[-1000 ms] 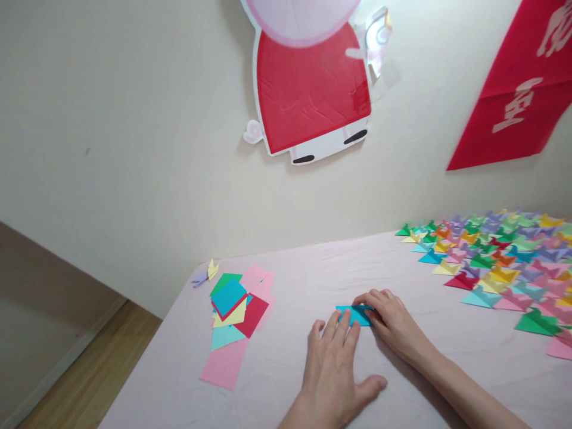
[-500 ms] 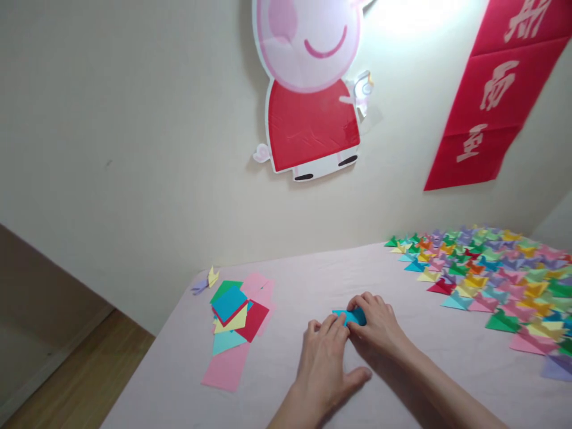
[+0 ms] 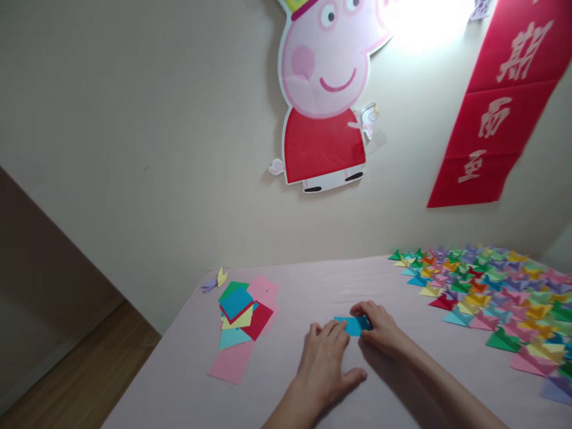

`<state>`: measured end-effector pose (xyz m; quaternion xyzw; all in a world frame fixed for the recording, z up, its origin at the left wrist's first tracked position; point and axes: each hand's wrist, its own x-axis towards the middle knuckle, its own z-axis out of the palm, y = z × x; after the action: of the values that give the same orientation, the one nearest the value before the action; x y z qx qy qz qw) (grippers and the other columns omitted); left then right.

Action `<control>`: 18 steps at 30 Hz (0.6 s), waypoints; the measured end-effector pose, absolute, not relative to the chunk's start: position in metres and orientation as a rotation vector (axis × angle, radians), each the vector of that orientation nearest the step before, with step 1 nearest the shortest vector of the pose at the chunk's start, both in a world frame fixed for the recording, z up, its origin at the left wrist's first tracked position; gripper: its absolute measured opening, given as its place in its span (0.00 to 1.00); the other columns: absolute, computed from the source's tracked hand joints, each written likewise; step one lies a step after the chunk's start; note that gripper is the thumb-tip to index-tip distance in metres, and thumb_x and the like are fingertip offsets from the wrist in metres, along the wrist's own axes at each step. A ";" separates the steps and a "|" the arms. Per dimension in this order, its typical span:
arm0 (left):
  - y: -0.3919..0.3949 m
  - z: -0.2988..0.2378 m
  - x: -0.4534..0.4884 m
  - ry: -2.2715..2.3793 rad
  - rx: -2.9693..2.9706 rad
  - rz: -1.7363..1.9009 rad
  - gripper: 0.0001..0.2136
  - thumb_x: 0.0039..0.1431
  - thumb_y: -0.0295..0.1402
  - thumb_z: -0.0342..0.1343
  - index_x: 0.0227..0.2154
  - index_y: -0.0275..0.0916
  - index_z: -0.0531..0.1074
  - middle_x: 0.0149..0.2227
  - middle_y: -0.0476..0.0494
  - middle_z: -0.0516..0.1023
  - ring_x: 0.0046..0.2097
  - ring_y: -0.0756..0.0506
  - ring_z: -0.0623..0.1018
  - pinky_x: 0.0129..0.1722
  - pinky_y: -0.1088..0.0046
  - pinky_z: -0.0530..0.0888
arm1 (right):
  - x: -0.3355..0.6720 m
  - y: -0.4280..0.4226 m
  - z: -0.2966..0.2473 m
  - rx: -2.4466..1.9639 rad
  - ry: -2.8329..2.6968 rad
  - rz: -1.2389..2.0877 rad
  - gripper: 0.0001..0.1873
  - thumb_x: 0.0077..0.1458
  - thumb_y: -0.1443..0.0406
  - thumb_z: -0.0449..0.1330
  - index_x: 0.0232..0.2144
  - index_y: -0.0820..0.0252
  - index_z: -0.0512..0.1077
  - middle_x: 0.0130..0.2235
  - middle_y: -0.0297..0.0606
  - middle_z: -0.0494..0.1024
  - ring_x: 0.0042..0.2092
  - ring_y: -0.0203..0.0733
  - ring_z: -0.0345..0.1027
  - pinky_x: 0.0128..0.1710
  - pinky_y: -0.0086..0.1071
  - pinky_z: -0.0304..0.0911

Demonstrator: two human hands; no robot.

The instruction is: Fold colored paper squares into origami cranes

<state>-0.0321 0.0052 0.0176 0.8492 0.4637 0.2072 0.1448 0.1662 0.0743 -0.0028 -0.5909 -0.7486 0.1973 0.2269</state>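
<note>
A small blue piece of paper (image 3: 354, 326), which looks folded into a narrow rectangle, lies on the pale pink table cover. My left hand (image 3: 322, 360) rests flat at its left end, fingertips pressing on the paper and thumb spread away. At the right end, my right hand (image 3: 379, 329) pinches the paper between thumb and fingers. The right edge of the paper is hidden behind those fingers.
Loose coloured paper squares (image 3: 236, 304) overlap on the left, with a small yellow folded figure (image 3: 221, 276) and a purple one (image 3: 208, 286) behind. Rows of folded paper figures (image 3: 482, 292) cover the right side. Behind the table (image 3: 286, 393) stands a wall.
The view has tilted upward, so more of the wall poster shows. My right hand has shifted slightly right along the blue paper, which now shows more and lies flatter. My left hand stays put.
</note>
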 end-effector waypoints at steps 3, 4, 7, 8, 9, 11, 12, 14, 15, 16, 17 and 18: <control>0.007 0.022 -0.029 1.381 2.417 0.598 0.15 0.58 0.44 0.60 0.45 0.44 0.69 0.58 0.49 0.72 0.58 0.42 0.69 0.58 0.58 0.60 | 0.175 0.078 -0.008 -1.545 -2.052 0.606 0.28 0.32 0.76 0.52 0.39 0.54 0.72 0.43 0.37 0.78 0.46 0.46 0.71 0.46 0.36 0.63; 0.009 0.024 -0.027 1.403 2.392 0.600 0.13 0.59 0.42 0.59 0.44 0.44 0.69 0.56 0.49 0.73 0.56 0.42 0.70 0.56 0.59 0.61 | 0.177 0.078 -0.010 -1.521 -2.043 0.622 0.28 0.32 0.76 0.51 0.39 0.55 0.71 0.43 0.37 0.78 0.47 0.46 0.71 0.46 0.37 0.64; 0.018 0.026 -0.014 1.522 2.282 0.635 0.12 0.60 0.37 0.56 0.46 0.44 0.68 0.49 0.48 0.76 0.51 0.42 0.72 0.53 0.60 0.63 | 0.180 0.080 -0.014 -1.469 -2.017 0.652 0.28 0.32 0.75 0.51 0.40 0.55 0.71 0.43 0.39 0.79 0.47 0.47 0.72 0.47 0.39 0.65; 0.022 0.026 -0.009 1.577 2.238 0.656 0.13 0.59 0.35 0.55 0.47 0.43 0.68 0.48 0.47 0.76 0.51 0.41 0.71 0.52 0.59 0.64 | 0.180 0.080 -0.015 -1.457 -2.012 0.657 0.28 0.32 0.74 0.51 0.40 0.56 0.71 0.43 0.40 0.79 0.47 0.47 0.72 0.48 0.40 0.65; 0.026 0.025 -0.004 1.626 2.195 0.674 0.14 0.58 0.34 0.55 0.47 0.43 0.68 0.48 0.46 0.75 0.51 0.40 0.71 0.52 0.59 0.64 | 0.180 0.079 -0.016 -1.450 -2.005 0.659 0.27 0.33 0.74 0.51 0.40 0.56 0.72 0.43 0.40 0.79 0.47 0.48 0.72 0.48 0.40 0.65; 0.033 0.023 0.006 1.703 2.123 0.696 0.16 0.56 0.33 0.54 0.48 0.42 0.67 0.50 0.44 0.74 0.52 0.39 0.70 0.53 0.58 0.64 | 0.179 0.078 -0.016 -1.456 -1.982 0.652 0.26 0.34 0.72 0.51 0.40 0.56 0.72 0.43 0.41 0.79 0.47 0.48 0.72 0.48 0.40 0.64; 0.036 0.021 0.009 1.729 2.098 0.697 0.17 0.54 0.33 0.55 0.48 0.42 0.67 0.50 0.43 0.74 0.53 0.38 0.70 0.53 0.57 0.64 | 0.178 0.077 -0.016 -1.470 -1.971 0.644 0.26 0.34 0.72 0.52 0.40 0.56 0.72 0.44 0.41 0.79 0.47 0.48 0.71 0.48 0.40 0.64; 0.040 0.018 0.014 1.763 2.065 0.689 0.18 0.51 0.32 0.55 0.48 0.42 0.66 0.50 0.42 0.74 0.53 0.38 0.70 0.54 0.57 0.64 | 0.176 0.074 -0.016 -1.501 -1.961 0.625 0.26 0.34 0.71 0.52 0.40 0.56 0.73 0.44 0.40 0.79 0.47 0.48 0.71 0.48 0.40 0.64; 0.041 0.017 0.015 1.773 2.054 0.683 0.19 0.50 0.31 0.55 0.48 0.42 0.66 0.50 0.42 0.74 0.52 0.38 0.70 0.54 0.57 0.64 | 0.175 0.073 -0.015 -1.513 -1.964 0.615 0.26 0.34 0.71 0.52 0.40 0.55 0.73 0.44 0.40 0.79 0.47 0.48 0.71 0.48 0.40 0.63; 0.041 0.016 0.015 1.778 2.045 0.676 0.20 0.50 0.30 0.54 0.48 0.42 0.65 0.49 0.43 0.74 0.52 0.38 0.70 0.54 0.57 0.64 | 0.173 0.072 -0.015 -1.521 -1.971 0.607 0.25 0.35 0.71 0.52 0.40 0.55 0.73 0.44 0.39 0.79 0.47 0.48 0.70 0.48 0.40 0.63; 0.042 0.016 0.015 1.782 2.037 0.674 0.20 0.49 0.30 0.54 0.48 0.42 0.65 0.49 0.43 0.74 0.52 0.38 0.70 0.53 0.58 0.65 | 0.172 0.071 -0.014 -1.526 -1.979 0.597 0.24 0.36 0.71 0.53 0.40 0.55 0.73 0.43 0.39 0.79 0.46 0.49 0.70 0.47 0.40 0.63; 0.042 0.015 0.014 1.783 2.029 0.673 0.21 0.49 0.29 0.53 0.49 0.43 0.65 0.49 0.43 0.74 0.52 0.39 0.70 0.53 0.58 0.65 | 0.171 0.069 -0.013 -1.528 -1.986 0.583 0.23 0.38 0.70 0.54 0.40 0.55 0.73 0.43 0.39 0.78 0.46 0.49 0.70 0.47 0.40 0.62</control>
<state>0.0141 0.0422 0.0152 0.7173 0.6303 0.2380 0.1777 0.1710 0.0693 -0.0133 -0.5700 -0.7409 0.2176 0.2809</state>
